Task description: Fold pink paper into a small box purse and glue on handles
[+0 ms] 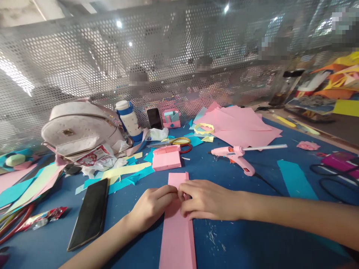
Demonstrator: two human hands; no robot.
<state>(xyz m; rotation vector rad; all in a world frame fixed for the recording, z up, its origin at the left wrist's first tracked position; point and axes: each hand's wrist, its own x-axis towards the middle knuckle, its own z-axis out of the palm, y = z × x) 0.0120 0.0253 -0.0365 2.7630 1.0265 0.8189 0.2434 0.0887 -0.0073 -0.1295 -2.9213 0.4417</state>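
A long pink paper strip (pixel 177 239) lies lengthwise on the blue table (pixel 241 239), running from the near edge to the middle. My left hand (pixel 153 205) and my right hand (pixel 206 200) meet over the strip's far part. Both have their fingers curled and pressed onto the paper, pinching it at a fold. The strip's far end (pixel 178 178) sticks out beyond my fingers.
A pink glue gun (pixel 237 156) lies right of centre, with a stack of pink sheets (pixel 241 125) behind it. A dark phone (pixel 91 213) lies at the left. Beyond: a pink folded box (pixel 166 158), scissors (pixel 181 142), a bottle (pixel 129 120), a white bag (pixel 78 129), paper scraps.
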